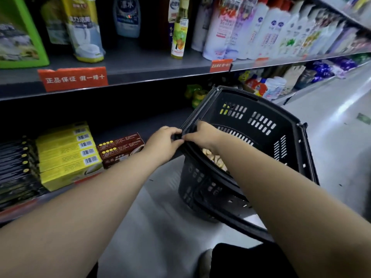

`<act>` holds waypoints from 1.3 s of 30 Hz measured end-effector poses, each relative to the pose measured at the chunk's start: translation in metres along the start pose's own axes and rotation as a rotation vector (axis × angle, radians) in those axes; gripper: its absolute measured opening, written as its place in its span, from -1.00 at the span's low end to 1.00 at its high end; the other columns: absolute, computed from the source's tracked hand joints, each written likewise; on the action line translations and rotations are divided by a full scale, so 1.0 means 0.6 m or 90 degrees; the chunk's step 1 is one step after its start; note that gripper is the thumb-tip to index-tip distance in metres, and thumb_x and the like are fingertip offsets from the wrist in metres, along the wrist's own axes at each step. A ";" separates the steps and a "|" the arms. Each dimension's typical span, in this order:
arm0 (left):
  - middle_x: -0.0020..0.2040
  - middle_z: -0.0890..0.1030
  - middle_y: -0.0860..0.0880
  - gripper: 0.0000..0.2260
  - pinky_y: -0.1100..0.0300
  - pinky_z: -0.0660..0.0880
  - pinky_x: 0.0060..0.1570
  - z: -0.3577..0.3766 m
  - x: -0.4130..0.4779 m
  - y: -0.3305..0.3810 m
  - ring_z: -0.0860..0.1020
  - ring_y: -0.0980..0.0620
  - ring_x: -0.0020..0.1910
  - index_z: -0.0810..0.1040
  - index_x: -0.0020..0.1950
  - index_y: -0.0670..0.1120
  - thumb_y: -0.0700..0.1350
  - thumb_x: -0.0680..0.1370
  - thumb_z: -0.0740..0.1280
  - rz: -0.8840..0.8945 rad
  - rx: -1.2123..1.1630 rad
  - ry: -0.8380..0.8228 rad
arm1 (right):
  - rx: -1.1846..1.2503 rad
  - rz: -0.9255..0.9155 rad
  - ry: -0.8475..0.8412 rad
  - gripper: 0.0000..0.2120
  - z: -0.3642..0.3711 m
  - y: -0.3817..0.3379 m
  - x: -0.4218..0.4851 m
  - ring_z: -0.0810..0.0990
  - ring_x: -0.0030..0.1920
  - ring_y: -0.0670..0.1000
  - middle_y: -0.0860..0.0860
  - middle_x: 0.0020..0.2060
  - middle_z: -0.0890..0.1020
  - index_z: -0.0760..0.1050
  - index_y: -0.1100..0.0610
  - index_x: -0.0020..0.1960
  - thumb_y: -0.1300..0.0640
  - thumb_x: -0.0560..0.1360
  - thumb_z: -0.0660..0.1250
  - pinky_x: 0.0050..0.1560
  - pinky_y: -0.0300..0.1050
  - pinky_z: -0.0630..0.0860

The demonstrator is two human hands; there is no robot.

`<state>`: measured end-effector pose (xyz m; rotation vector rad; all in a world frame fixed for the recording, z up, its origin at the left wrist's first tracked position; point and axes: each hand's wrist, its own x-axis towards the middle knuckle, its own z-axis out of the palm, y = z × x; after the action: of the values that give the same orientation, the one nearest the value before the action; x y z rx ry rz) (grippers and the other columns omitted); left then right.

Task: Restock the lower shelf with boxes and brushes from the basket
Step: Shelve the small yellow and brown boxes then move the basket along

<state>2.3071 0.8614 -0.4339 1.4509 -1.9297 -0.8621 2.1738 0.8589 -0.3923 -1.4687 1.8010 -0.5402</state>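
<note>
One tilted basket (pixel 261 125) beside the lower shelf (pixel 152 125) is gripped at its rim by the left hand (pixel 164 143) and right hand (pixel 202 135), fingers curled; five yellow boxes (pixel 66 157) are stacked there.

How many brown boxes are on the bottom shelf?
2. The rear brown box and the front brown box sit together on the lower shelf, right of the yellow boxes. The left arm may hide more.
</note>
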 end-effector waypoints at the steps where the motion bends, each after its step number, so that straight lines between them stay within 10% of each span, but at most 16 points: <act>1: 0.21 0.49 -0.05 -0.66 0.16 0.39 0.20 0.004 -0.007 0.004 0.51 -0.04 0.16 0.51 0.30 -0.06 -0.10 0.53 0.35 0.018 0.007 -0.017 | 0.010 -0.001 -0.021 -0.87 -0.011 0.012 -0.006 0.60 -0.15 0.00 0.05 -0.14 0.61 0.47 0.09 -0.05 0.18 0.45 0.40 -0.17 -0.14 0.57; 4: 0.21 0.48 -0.03 -0.66 0.19 0.34 0.25 0.012 -0.031 0.021 0.46 0.01 0.23 0.49 0.32 -0.04 -0.10 0.54 0.33 0.078 0.022 -0.094 | 0.091 0.040 -0.074 -0.45 -0.041 0.054 -0.032 0.50 0.25 0.10 0.14 0.28 0.49 0.29 0.19 0.37 0.25 0.45 0.40 0.28 0.06 0.44; 7: 0.22 0.47 0.02 -0.68 0.25 0.32 0.22 0.011 -0.054 0.039 0.43 0.06 0.24 0.49 0.32 0.01 -0.09 0.56 0.31 0.131 0.056 -0.184 | 0.158 0.066 -0.106 -0.23 -0.063 0.098 -0.067 0.33 0.40 0.09 0.09 0.45 0.29 0.07 0.11 0.51 0.29 0.44 0.41 0.31 -0.02 0.37; 14: 0.12 0.53 0.15 -0.74 0.34 0.22 0.13 0.015 -0.065 0.075 0.37 0.12 0.25 0.53 0.25 0.07 -0.09 0.57 0.29 0.259 0.151 -0.263 | 0.254 0.136 -0.160 -0.63 -0.092 0.174 -0.152 0.52 -0.37 -0.12 0.03 -0.10 0.59 0.38 0.00 0.33 0.15 0.54 0.30 -0.38 -0.28 0.43; 18: 0.31 0.48 0.08 -0.69 0.22 0.18 0.33 0.029 -0.032 0.088 0.33 0.07 0.36 0.48 0.32 0.02 -0.05 0.58 0.27 0.305 0.201 -0.241 | 0.248 0.180 -0.305 -0.78 -0.104 0.195 -0.168 0.66 -0.33 -0.05 0.02 -0.09 0.64 0.44 -0.04 0.13 0.24 0.59 0.18 -0.32 -0.22 0.59; 24: 0.05 0.62 0.15 -0.75 0.18 0.07 0.45 0.058 0.009 0.102 0.51 0.16 0.12 0.57 0.12 0.11 0.13 0.59 0.16 0.380 0.355 -0.343 | -0.170 0.180 -0.355 -0.67 -0.102 0.231 -0.070 0.62 -0.08 0.06 0.12 0.08 0.55 0.36 0.10 0.33 0.20 0.57 0.21 -0.07 0.00 0.61; 28: -0.23 0.56 0.13 -0.70 0.12 0.49 -0.08 0.085 0.024 0.119 0.46 0.12 -0.22 0.58 0.05 0.10 0.21 0.56 0.14 0.352 0.392 -0.396 | -0.422 0.130 -0.377 -0.64 -0.042 0.300 0.008 0.55 0.01 0.11 0.19 0.21 0.52 0.40 0.23 0.30 0.09 0.56 0.23 -0.02 -0.29 0.52; 33: -0.09 0.60 0.08 -0.72 0.11 0.48 -0.14 0.118 0.043 0.119 0.51 0.04 -0.12 0.58 0.09 0.11 0.19 0.56 0.16 0.290 0.425 -0.420 | -0.516 0.183 -0.319 -0.51 0.074 0.420 0.039 0.36 0.35 0.21 0.22 0.41 0.30 0.20 0.24 0.45 0.13 0.56 0.20 0.28 0.08 0.35; 39: -0.16 0.55 0.11 -0.74 0.14 0.43 -0.21 0.135 0.049 0.117 0.51 0.03 -0.09 0.53 0.12 0.13 0.16 0.54 0.16 0.242 0.448 -0.393 | -0.529 0.214 -0.180 -0.40 0.115 0.480 0.035 0.29 0.32 0.25 0.21 0.41 0.11 -0.04 0.20 0.50 0.25 0.55 0.16 0.12 0.07 0.48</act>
<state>2.1964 0.8599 -0.4287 1.1470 -3.0745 -0.4916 2.0381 0.9217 -0.6487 -1.5762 2.0695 0.6362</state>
